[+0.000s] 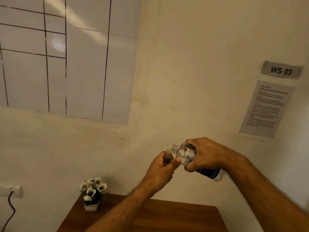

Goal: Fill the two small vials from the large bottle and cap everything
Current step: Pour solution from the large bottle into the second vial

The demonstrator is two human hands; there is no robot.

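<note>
My left hand (161, 171) grips a small clear vial (167, 157), held upright in the air above the table. My right hand (204, 154) grips the large clear bottle (185, 154) with a blue and white label. The bottle is tipped to the left, and its open threaded neck touches the vial's mouth. Both containers are uncapped. Fingers hide most of the vial's body. The second vial and the caps are out of view.
A brown wooden table (175, 216) lies below my arms. On its far left corner stands a small white pot of white flowers (92, 194). Behind is a cream wall with a "WS 03" sign (281, 70), an instruction sheet (265, 108), and a power socket with cable (10, 190).
</note>
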